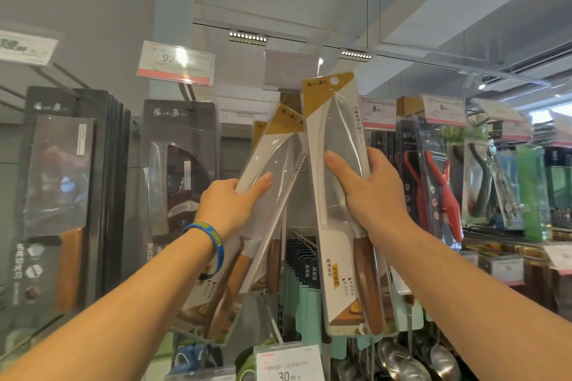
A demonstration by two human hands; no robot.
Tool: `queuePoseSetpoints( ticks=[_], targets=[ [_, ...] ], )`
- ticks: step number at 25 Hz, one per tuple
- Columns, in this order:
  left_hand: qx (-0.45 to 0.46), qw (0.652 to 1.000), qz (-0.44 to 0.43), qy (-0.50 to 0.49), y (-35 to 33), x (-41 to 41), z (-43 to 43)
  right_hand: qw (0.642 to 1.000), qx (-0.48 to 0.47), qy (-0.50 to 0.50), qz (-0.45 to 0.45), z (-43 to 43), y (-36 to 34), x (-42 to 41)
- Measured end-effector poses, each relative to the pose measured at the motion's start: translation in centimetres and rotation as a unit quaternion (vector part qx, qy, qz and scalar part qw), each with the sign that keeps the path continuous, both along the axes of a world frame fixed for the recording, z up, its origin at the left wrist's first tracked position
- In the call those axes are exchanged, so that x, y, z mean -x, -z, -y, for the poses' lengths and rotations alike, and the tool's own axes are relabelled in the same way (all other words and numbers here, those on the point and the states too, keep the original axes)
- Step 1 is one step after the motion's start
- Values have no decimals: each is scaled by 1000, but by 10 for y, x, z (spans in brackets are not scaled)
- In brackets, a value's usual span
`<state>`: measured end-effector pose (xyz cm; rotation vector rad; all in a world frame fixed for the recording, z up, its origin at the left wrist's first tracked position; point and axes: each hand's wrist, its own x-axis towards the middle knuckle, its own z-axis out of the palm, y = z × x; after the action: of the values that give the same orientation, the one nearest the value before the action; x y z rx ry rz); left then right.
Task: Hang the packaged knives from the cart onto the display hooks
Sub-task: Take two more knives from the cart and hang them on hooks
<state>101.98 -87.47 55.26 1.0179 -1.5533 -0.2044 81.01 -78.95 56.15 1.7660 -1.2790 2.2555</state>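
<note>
The person's right hand grasps a flat knife package of white card with a gold top corner, a clear plastic blister and a brown wooden knife handle. The thumb lies across the front over the blade and the other fingers curl round the right edge. This package is held nearly upright, raised in front of the display, with its round hang hole just beside the lower right corner of a blank grey plastic label holder. The hook behind that holder is hidden, so whether the hole touches it cannot be told. The left hand, with a blue rubber wristband lettered in yellow on its wrist, grips a bunch of matching white-and-gold knife packages by the left edge, thumb on the front and fingers behind. The bunch leans to the right, its gold tops close to the left edge of the raised package. To the left hang dark grey boxed cleavers under a white-and-pink price tag reading 99. To the right hang red-handled tools in clear packs. Lower down are teal-edged packs, steel ladles and a white price tag reading 30.
</note>
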Motion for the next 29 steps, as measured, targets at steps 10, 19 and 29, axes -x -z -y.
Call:
queuePoseSetpoints(
  ticks=[10, 19, 29],
  targets=[
    [36, 996, 69, -54, -14, -26, 5, 1000, 0, 6, -3, 5, 6, 3],
    [-5, 999, -51, 5, 2, -15, 13, 1000, 6, 16, -17, 3, 4, 5],
    [7, 998, -54, 25, 1, -8, 10, 1000, -5, 10, -11, 9, 5, -3]
  ],
)
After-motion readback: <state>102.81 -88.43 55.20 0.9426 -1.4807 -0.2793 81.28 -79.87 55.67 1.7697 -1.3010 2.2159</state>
